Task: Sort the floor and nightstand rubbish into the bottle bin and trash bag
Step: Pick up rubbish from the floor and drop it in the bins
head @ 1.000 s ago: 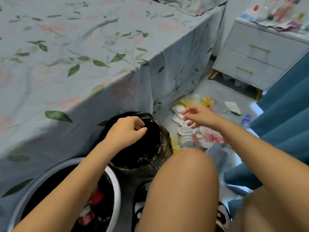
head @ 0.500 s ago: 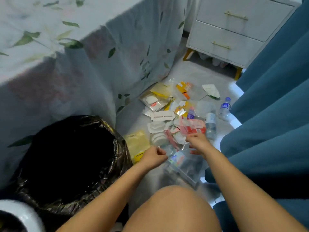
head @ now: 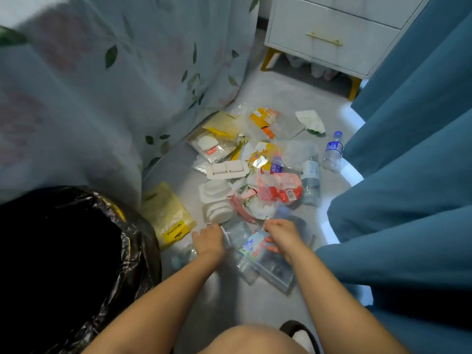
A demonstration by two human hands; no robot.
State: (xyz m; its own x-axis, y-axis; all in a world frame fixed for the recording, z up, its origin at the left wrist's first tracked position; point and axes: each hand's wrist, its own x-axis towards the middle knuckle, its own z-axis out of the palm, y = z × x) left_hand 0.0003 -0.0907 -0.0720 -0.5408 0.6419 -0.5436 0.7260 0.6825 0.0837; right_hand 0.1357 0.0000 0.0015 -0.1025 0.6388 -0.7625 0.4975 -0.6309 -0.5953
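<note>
Rubbish lies heaped on the grey floor: white plastic trays (head: 217, 190), a red and pink wrapper (head: 283, 187), a yellow bag (head: 171, 215) and clear bottles (head: 332, 152) (head: 310, 180). At the near edge of the heap lies a crushed clear bottle with a blue and red label (head: 251, 247). My right hand (head: 282, 235) curls its fingers and thumb round that bottle's upper part. My left hand (head: 208, 240), fingers curled, grips a clear plastic piece (head: 236, 233) right beside it. The black trash bag (head: 143, 251) gapes open at the left, within arm's reach.
A flowered bed sheet (head: 102, 98) hangs down at the left behind the bag. Teal curtains (head: 408, 149) fall along the right side. A white nightstand (head: 332, 39) stands at the back. A small clear bottle (head: 182, 255) lies by my left wrist. My knee (head: 250, 341) is at the bottom.
My view dropped from the bed to the floor heap. The left hand left the trash bag's rim and moved to the heap. Both hands closed on the clear plastic at its near edge.
</note>
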